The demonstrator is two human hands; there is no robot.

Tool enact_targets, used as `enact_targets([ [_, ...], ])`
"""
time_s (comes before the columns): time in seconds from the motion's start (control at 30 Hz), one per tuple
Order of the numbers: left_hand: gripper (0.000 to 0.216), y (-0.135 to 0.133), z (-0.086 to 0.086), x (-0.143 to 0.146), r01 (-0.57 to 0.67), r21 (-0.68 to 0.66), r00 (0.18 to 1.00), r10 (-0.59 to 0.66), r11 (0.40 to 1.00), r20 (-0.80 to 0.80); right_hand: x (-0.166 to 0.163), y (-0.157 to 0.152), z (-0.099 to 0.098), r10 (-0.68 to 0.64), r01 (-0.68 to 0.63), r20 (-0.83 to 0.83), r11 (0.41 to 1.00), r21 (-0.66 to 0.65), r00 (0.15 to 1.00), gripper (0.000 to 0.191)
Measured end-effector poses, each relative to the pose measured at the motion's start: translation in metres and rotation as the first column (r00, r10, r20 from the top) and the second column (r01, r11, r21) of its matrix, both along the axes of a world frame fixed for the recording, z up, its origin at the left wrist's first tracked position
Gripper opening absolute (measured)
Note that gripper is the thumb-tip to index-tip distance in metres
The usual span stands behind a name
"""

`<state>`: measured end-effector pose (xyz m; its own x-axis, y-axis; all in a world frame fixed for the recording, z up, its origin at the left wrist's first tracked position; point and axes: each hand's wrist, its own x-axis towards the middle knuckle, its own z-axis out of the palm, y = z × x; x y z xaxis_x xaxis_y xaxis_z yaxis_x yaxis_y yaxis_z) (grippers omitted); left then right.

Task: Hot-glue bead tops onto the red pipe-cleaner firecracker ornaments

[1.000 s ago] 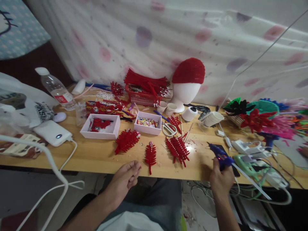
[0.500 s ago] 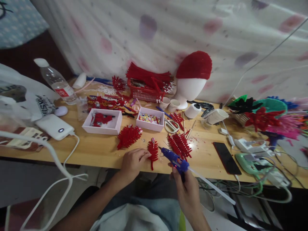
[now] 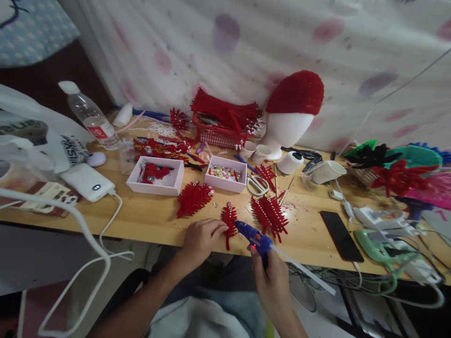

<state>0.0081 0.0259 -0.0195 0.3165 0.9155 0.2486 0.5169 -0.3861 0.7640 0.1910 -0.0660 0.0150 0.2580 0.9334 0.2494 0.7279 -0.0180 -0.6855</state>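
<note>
My right hand (image 3: pixel 269 270) is wrapped round the grip of a blue hot glue gun (image 3: pixel 253 234). A long white glue stick (image 3: pixel 306 270) sticks out of its back end. The gun's nozzle is at the right edge of a red chenille leaf (image 3: pixel 229 220) with a row of white beads and a round pink gem on top. My left hand (image 3: pixel 204 237) is closed in a pinch at that leaf's left edge, fingertips touching it. More beaded red leaves (image 3: pixel 269 216) lie to the right, and another red bunch (image 3: pixel 193 199) to the left.
Behind stand a box of beads (image 3: pixel 225 187), a box of red pieces (image 3: pixel 153 188), scissors (image 3: pixel 258 186), a red basket (image 3: pixel 220 136) and a foam head (image 3: pixel 291 126). A phone (image 3: pixel 341 236) and power strips (image 3: pixel 384 246) lie right; a power bank (image 3: pixel 88 182) and bottle (image 3: pixel 91 115) left.
The glue gun's nozzle has come down and left, onto the red leaf's right edge. My left hand stays at the leaf. The whole view has shifted slightly.
</note>
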Motion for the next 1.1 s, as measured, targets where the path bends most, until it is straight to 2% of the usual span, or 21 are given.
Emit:
enact_targets([
  [0.43,0.013,-0.0029,0.0016,-0.0003,0.053,0.038,0.991,-0.047,0.998,-0.124,-0.0002,0.0043,-0.0007,0.012,-0.016,0.107,0.999,0.039,0.994,0.032],
  [1.1,0.014,-0.0027,0.0024,-0.0008,0.079,0.023,0.989,-0.075,0.997,-0.129,-0.0034,0.0061,-0.0019,0.000,-0.001,0.125,1.000,0.004,0.992,0.032],
])
